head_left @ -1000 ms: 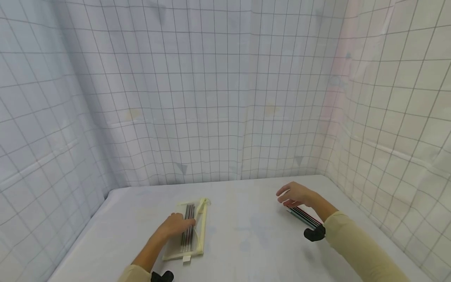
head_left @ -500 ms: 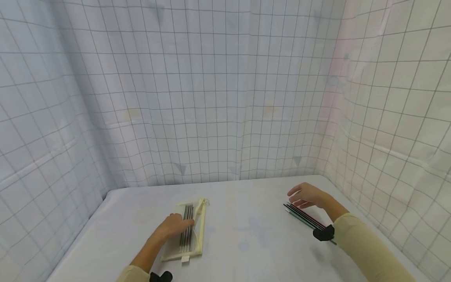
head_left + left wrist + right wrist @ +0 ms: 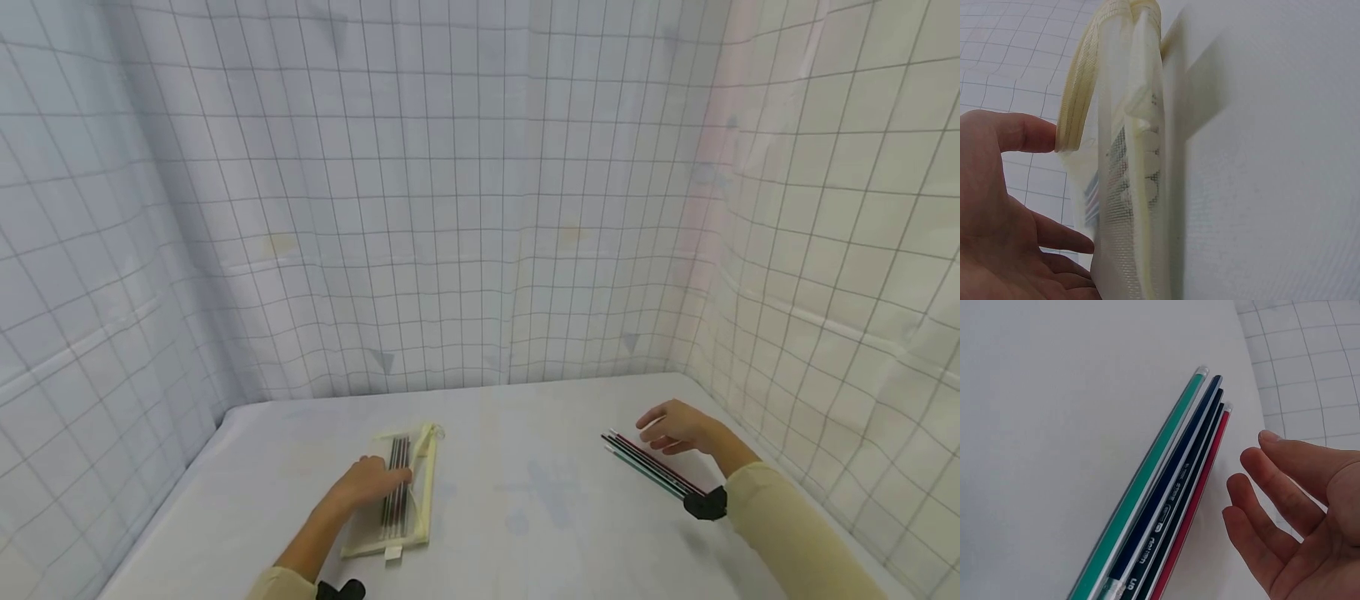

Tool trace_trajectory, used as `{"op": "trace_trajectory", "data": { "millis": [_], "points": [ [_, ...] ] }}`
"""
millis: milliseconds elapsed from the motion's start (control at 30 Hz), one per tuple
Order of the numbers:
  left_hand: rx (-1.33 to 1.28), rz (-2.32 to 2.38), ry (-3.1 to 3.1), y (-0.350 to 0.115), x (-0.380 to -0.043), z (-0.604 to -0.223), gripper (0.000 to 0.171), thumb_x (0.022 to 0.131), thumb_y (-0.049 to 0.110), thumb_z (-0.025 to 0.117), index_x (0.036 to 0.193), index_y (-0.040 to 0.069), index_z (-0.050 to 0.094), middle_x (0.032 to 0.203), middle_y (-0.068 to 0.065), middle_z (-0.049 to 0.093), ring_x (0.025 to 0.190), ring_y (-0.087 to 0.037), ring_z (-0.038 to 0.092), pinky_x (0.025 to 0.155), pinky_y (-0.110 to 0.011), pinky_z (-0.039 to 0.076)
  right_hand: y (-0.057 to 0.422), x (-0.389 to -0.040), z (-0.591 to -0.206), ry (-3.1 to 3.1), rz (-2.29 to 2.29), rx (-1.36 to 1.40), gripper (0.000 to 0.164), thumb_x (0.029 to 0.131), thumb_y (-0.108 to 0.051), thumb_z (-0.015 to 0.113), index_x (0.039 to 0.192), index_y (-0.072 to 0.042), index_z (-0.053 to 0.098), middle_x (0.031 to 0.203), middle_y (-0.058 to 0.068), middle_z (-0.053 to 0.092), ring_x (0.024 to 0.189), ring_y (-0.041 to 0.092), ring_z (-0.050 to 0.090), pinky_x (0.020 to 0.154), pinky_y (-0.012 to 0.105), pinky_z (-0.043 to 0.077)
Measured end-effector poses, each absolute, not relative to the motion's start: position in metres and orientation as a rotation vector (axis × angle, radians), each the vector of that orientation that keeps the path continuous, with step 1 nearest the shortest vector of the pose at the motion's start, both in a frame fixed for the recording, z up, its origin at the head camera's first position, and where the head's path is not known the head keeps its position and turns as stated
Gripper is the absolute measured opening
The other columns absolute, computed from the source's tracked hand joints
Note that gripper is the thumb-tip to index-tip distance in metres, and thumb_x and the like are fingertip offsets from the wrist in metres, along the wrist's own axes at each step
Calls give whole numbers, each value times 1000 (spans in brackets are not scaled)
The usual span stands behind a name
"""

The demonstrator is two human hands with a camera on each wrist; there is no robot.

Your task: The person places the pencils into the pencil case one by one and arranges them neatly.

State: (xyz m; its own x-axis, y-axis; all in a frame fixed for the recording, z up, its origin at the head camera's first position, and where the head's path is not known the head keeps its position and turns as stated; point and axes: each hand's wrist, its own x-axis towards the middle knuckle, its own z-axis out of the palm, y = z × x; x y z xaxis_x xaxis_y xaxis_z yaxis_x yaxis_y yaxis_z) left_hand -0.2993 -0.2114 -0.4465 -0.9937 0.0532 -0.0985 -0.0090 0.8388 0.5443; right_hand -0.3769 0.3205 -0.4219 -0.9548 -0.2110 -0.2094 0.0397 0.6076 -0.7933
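Note:
A translucent mesh pencil case [image 3: 422, 508] with a pale yellow zipper edge lies at the left of the table, and several pencils show inside it. My left hand [image 3: 369, 481] holds the case; in the left wrist view the thumb [image 3: 1032, 133] meets the raised zipper edge and the fingers [image 3: 1063, 237] touch the mesh. To the right lie several loose pencils [image 3: 648, 465], side by side at a slant; green, dark and red ones show in the right wrist view. Beside them hovers my right hand [image 3: 678, 427], fingers loosely bent, holding nothing and apart from the pencils.
White cloth covers the table [image 3: 517, 467]. A gridded white curtain [image 3: 465, 250] rises behind it and along both sides. A small white tag [image 3: 393, 553] sticks out at the case's near end. Dark bands sit at both wrists.
My right hand has drawn away to the right from the loose pencils, so more of them shows. The left hand and the pencil case stay in nearly the same place.

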Motion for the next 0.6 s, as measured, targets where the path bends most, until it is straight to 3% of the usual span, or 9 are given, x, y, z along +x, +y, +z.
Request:
{"op": "trace_trajectory", "data": {
  "millis": [267,600],
  "points": [
    [29,884,2902,-211,-297,-446,74,85,39,63,119,-26,54,110,-31,61,100,-40,59,96,-61,45,330,-378,-442,2573,-1254,-107,28,93,-3,72,118,8,69,94,10,72,84,24,67,76,39,58],
    [63,900,2909,-212,-297,-447,74,85,40,63,117,-26,55,113,-36,61,104,-45,59,96,-62,45,332,-377,-461,2654,-1235,-161,19,93,-4,73,110,4,74,98,7,73,83,20,67,73,35,57]
  ]
}}
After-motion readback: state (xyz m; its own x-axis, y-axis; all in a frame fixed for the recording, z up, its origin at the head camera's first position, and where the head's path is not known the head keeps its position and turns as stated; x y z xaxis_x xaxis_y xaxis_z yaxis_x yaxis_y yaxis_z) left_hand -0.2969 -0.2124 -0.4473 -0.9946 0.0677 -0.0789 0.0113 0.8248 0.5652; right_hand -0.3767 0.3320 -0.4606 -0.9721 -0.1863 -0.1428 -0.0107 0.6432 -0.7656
